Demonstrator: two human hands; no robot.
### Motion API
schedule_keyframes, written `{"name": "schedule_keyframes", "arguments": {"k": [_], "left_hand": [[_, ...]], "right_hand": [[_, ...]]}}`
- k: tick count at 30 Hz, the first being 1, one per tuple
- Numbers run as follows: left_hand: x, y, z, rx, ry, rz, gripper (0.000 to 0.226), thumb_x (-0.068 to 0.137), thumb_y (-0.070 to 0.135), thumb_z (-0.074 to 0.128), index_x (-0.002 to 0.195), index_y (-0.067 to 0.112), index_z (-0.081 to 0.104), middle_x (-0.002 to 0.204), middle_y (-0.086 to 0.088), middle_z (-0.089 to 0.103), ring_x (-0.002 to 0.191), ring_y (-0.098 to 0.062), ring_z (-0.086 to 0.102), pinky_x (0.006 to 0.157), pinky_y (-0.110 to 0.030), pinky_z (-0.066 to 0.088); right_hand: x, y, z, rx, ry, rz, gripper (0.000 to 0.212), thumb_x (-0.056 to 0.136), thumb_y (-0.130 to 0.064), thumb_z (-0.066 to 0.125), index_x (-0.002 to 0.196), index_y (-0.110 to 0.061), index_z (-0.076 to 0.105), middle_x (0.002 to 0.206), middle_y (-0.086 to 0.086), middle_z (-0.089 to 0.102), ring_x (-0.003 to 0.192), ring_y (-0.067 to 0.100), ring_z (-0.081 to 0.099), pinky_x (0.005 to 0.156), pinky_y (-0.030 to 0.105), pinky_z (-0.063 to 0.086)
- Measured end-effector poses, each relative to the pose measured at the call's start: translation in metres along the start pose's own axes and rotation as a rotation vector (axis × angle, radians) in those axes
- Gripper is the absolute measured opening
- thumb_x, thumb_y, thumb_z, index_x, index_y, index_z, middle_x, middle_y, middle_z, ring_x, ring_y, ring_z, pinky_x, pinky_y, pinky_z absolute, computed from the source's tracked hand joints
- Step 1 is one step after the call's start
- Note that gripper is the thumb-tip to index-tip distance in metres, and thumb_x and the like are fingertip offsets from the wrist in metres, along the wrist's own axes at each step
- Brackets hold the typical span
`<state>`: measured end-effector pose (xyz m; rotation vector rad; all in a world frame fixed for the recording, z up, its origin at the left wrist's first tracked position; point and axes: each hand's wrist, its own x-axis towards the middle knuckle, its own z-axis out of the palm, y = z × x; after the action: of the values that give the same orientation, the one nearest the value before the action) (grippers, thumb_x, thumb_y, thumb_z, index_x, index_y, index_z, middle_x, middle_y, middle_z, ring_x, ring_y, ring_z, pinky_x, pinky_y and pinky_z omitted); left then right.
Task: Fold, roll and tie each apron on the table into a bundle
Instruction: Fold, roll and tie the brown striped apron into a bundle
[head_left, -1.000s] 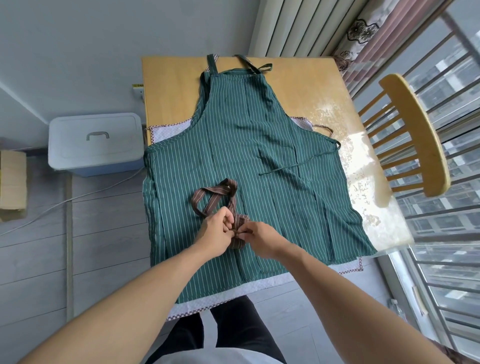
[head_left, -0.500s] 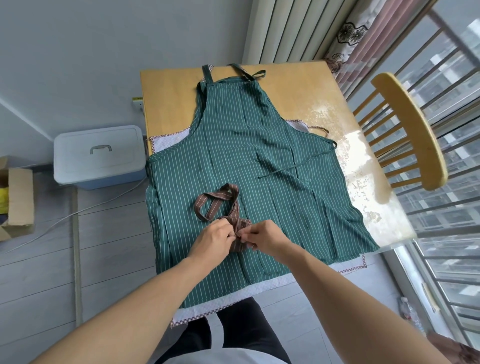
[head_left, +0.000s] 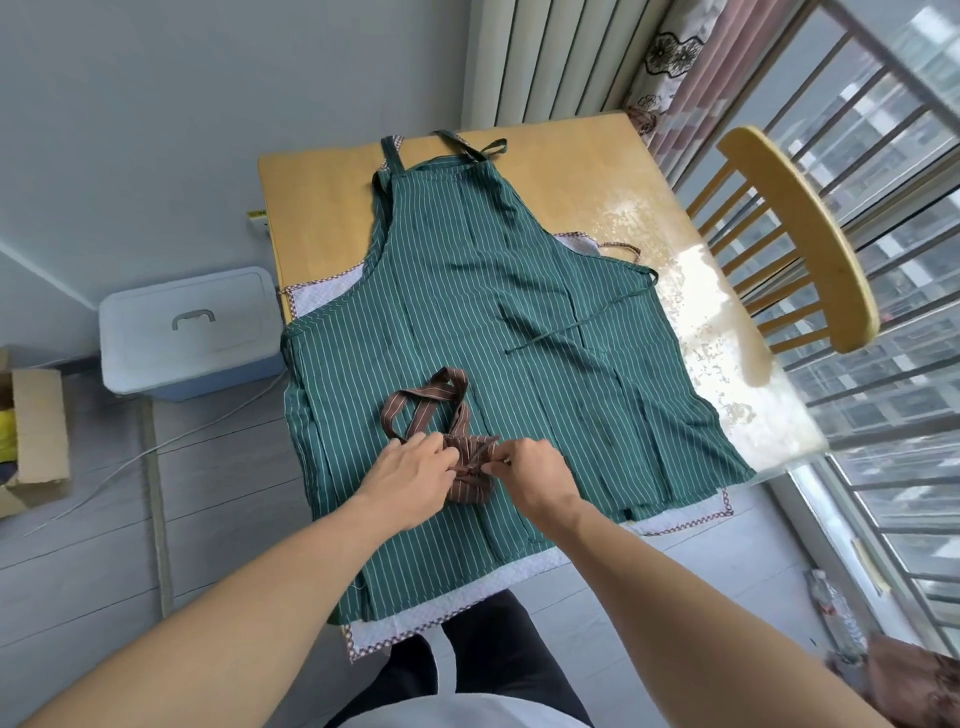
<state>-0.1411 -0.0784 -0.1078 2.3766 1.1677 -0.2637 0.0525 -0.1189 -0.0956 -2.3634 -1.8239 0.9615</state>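
Head view: chair (head_left: 810, 234) beside table (head_left: 322, 208)

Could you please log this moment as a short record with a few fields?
surface: wooden table
in hand: brown striped apron bundle, rolled, lying on the green apron
hands: left hand and right hand both pinching its ties at the knot
loose part: brown strap loop lying flat
flat: green striped apron, spread unfolded
underneath: white apron with checked trim
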Motion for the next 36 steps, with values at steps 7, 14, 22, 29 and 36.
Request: {"name": "schedule_keyframes", "arguments": {"k": [7,14,22,29,36], "left_hand": [[0.005,-0.010,-0.020,-0.010,-0.111,0.032,0.024,0.108,0.026,0.037,0.084,0.024,0.043,0.085,0.005,0.049,0.084,-0.017,0.051,0.087,-0.040,0.047],[0.019,0.001,-0.014,0.064,-0.094,-0.057,0.032,0.103,0.017,0.048,0.075,0.030,0.040,0.071,0.008,0.052,0.073,-0.016,0.049,0.105,-0.047,0.037],[0.014,-0.020,-0.005,-0.691,-0.116,-0.470,0.026,0.091,0.041,0.072,0.097,0.021,0.058,0.090,-0.001,0.072,0.079,-0.019,0.072,0.077,-0.043,0.062],[0.001,-0.002,0.000,-1.074,-0.185,-0.575,0.040,0.091,0.037,0.074,0.120,0.014,0.059,0.111,-0.003,0.068,0.098,-0.019,0.070,0.081,-0.032,0.062],[-0.025,-0.008,-0.022,-1.500,-0.243,-0.562,0.026,0.092,0.022,0.073,0.116,0.018,0.066,0.116,-0.006,0.074,0.112,-0.024,0.068,0.100,-0.040,0.055]], "right_hand": [[-0.010,0.012,-0.014,-0.478,-0.071,-0.249,0.034,0.110,-0.047,0.027,0.121,-0.023,0.047,0.065,-0.005,0.051,0.052,0.013,0.044,0.062,0.033,0.040],[0.002,0.022,0.010,-0.334,-0.059,-0.052,0.030,0.112,-0.028,0.029,0.121,-0.037,0.057,0.085,-0.006,0.072,0.055,0.012,0.052,0.052,0.029,0.039],[0.007,0.022,-0.002,0.334,-0.196,0.261,0.053,0.099,-0.053,0.057,0.134,-0.014,0.053,0.104,0.005,0.071,0.077,0.015,0.065,0.067,0.027,0.051],[0.017,-0.010,0.007,0.656,-0.192,0.316,0.048,0.093,-0.052,0.067,0.124,-0.017,0.056,0.109,-0.001,0.066,0.091,0.013,0.066,0.065,0.017,0.051],[0.003,-0.025,-0.011,1.055,-0.330,0.421,0.032,0.096,-0.033,0.069,0.116,-0.009,0.064,0.105,0.009,0.078,0.099,0.024,0.075,0.081,0.038,0.060]]}}
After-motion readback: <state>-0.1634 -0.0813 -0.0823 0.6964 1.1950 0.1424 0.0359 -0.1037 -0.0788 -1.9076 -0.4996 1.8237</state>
